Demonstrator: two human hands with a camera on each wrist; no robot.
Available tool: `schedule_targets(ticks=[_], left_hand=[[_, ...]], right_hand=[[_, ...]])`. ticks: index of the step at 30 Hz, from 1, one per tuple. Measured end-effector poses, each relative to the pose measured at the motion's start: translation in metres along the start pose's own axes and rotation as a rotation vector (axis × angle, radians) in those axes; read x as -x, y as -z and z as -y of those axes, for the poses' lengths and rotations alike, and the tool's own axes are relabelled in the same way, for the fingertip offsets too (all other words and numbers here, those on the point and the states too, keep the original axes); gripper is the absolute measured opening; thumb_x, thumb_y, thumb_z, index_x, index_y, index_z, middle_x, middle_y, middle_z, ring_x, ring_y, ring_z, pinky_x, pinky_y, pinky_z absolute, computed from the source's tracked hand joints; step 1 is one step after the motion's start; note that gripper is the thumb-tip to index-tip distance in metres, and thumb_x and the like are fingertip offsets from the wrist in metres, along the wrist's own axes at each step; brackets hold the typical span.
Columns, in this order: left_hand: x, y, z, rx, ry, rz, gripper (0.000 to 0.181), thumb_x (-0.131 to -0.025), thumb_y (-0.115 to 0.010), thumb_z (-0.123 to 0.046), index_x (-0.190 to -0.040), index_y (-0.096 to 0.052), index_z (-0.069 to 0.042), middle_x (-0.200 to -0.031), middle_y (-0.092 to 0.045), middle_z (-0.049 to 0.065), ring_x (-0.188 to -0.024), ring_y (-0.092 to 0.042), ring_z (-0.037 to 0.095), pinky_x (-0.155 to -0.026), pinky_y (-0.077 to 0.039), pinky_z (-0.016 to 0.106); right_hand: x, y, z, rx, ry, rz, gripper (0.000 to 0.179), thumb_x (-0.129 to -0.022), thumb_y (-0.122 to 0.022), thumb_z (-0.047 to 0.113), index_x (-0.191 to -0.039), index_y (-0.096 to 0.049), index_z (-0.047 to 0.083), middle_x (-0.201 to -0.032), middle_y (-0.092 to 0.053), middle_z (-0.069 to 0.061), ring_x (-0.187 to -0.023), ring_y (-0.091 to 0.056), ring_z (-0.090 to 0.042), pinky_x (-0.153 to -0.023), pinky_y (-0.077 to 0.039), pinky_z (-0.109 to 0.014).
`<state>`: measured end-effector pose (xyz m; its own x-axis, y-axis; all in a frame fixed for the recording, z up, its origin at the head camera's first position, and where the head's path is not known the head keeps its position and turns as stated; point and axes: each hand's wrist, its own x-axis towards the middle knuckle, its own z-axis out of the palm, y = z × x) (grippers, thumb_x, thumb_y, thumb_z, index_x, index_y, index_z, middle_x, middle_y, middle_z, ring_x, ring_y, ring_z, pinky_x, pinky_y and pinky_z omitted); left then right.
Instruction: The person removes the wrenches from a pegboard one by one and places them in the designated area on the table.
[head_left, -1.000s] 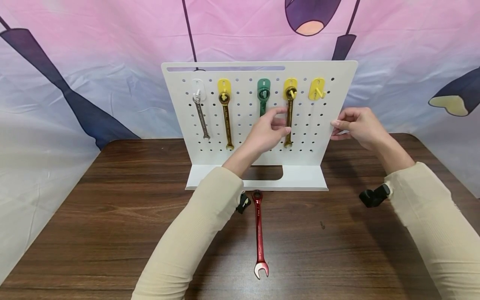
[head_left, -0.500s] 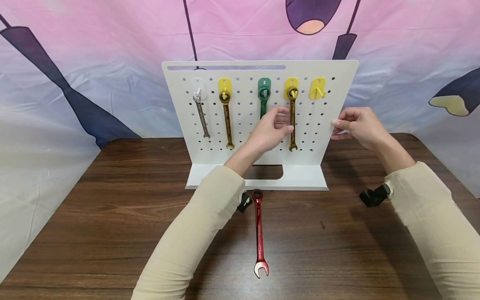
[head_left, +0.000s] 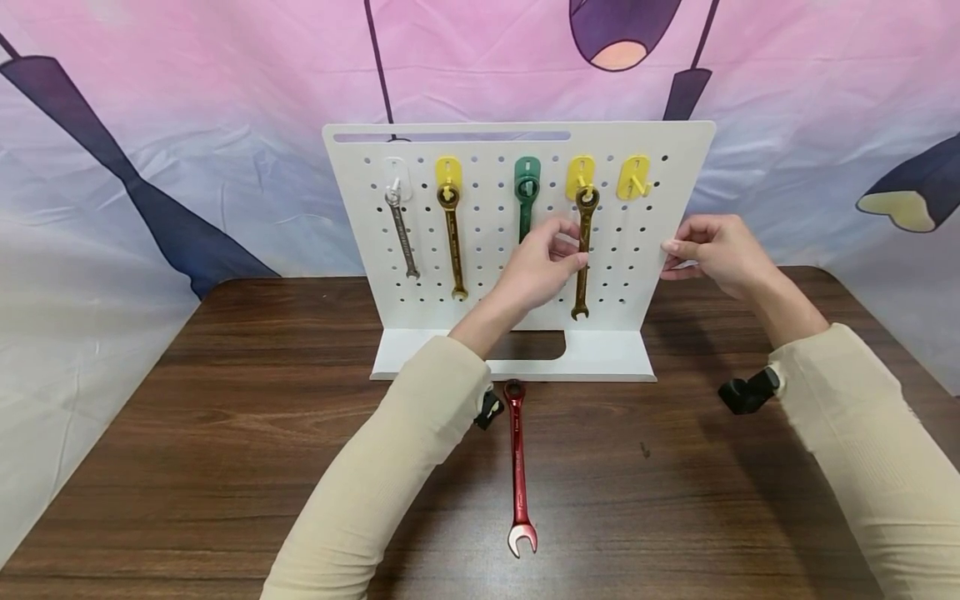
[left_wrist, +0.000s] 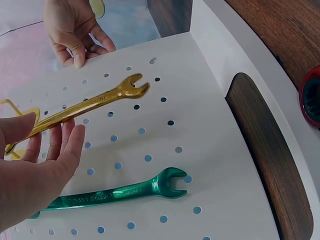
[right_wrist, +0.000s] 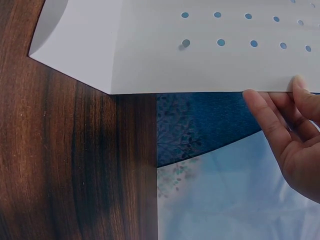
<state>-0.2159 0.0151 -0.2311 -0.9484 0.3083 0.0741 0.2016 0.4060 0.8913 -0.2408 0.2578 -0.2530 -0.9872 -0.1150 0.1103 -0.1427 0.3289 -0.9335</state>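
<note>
My left hand (head_left: 536,267) pinches a gold combination wrench (head_left: 582,287) between thumb and fingers, in front of a white pegboard (head_left: 618,308). The wrench's ring end is up, at the tip of a yellow hook (head_left: 579,169); whether the hook still passes through it, I cannot tell. Its open end points down, tilted away from the board. My right hand (head_left: 716,250) holds the board's right edge between thumb and fingers, plain in the right wrist view. A green wrench (left_wrist: 120,194) hangs just left of the gold one, partly hidden behind my left hand.
A silver wrench (head_left: 403,237) and another gold wrench (head_left: 453,246) hang further left on the board. At far right is a bare yellow hook (head_left: 634,177). A red wrench (head_left: 519,467) lies on the wooden table (head_left: 247,417) before the board's base (head_left: 607,367).
The gold wrench has come forward off the board face and slightly down, its ring moving toward the hook's tip. My left hand moved slightly with it. My right hand stays put.
</note>
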Motion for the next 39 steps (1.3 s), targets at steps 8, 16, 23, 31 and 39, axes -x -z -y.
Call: schedule_targets(ticks=[8, 16, 23, 31, 39], left_hand=[[0.004, -0.001, -0.001, 0.045, -0.014, 0.019, 0.022, -0.091, -0.057, -0.013, -0.111, -0.050, -0.008, -0.094, -0.059, 0.006, -0.083, -0.061, 0.020, -0.068, -0.052, 0.022], [0.006, -0.002, -0.001, 0.097, -0.011, 0.017, 0.020, -0.091, -0.056, -0.010, -0.110, -0.050, -0.007, -0.091, -0.058, 0.009, -0.077, -0.061, 0.019, -0.075, -0.055, 0.028], [0.010, -0.002, -0.003, 0.139, -0.025, 0.002, 0.016, -0.091, -0.056, -0.008, -0.105, -0.050, -0.007, -0.086, -0.058, 0.009, -0.073, -0.061, 0.020, -0.066, -0.055, 0.023], [0.014, -0.002, -0.006, 0.154, -0.036, 0.012, 0.015, -0.090, -0.056, -0.007, -0.104, -0.050, -0.006, -0.087, -0.059, 0.010, -0.073, -0.061, 0.020, -0.064, -0.055, 0.022], [0.017, -0.002, -0.010, 0.185, -0.047, 0.015, 0.015, -0.090, -0.056, -0.004, -0.104, -0.050, -0.004, -0.086, -0.059, 0.011, -0.071, -0.060, 0.019, -0.063, -0.056, 0.022]], right_hand=[[0.001, 0.000, 0.001, -0.024, -0.009, 0.003, 0.016, -0.089, -0.057, 0.003, -0.078, -0.056, -0.009, -0.073, -0.064, -0.004, -0.069, -0.062, -0.016, -0.067, -0.058, -0.036], [0.000, 0.000, 0.000, -0.017, -0.006, 0.002, 0.016, -0.089, -0.056, 0.003, -0.078, -0.055, -0.010, -0.073, -0.064, -0.004, -0.069, -0.062, -0.016, -0.068, -0.057, -0.038], [0.000, 0.000, 0.000, 0.012, -0.003, 0.003, 0.017, -0.089, -0.056, 0.004, -0.080, -0.054, -0.011, -0.074, -0.064, -0.004, -0.069, -0.062, -0.016, -0.067, -0.058, -0.037], [-0.001, 0.000, -0.002, -0.012, 0.008, 0.006, 0.016, -0.089, -0.056, 0.002, -0.078, -0.055, -0.010, -0.072, -0.064, -0.003, -0.067, -0.061, -0.017, -0.068, -0.057, -0.040], [-0.001, 0.000, -0.001, -0.011, 0.005, 0.003, 0.016, -0.089, -0.056, 0.002, -0.078, -0.056, -0.009, -0.071, -0.064, -0.003, -0.067, -0.061, -0.017, -0.069, -0.057, -0.041]])
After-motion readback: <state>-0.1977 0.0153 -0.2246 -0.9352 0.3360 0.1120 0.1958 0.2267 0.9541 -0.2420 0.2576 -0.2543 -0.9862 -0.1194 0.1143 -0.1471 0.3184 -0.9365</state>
